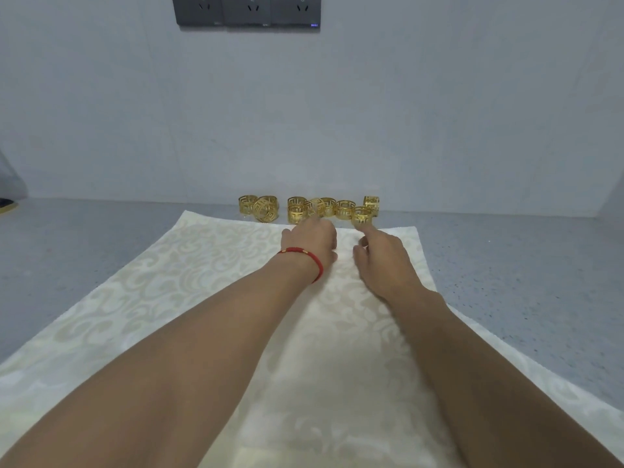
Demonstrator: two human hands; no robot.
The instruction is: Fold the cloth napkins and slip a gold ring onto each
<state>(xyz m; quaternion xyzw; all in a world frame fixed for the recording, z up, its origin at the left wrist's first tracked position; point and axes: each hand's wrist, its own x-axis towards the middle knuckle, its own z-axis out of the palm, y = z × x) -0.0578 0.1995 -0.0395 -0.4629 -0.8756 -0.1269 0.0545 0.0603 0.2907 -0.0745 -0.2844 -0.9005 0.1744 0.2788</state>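
Head view: my left hand (312, 239) reaches the gold rings (309, 208) clustered on the desk (101, 251) at the napkin's (189, 298) far edge; whether it grips one I cannot tell. My right hand (383, 261) hovers unclenched, forefinger pointing.

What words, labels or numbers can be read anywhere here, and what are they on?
None can be read.
Wall sockets: a tiny lit mark at the right end, too small to read.
Gold rings: cut-out fret pattern, not lettering.
Napkin: woven scrolls only.
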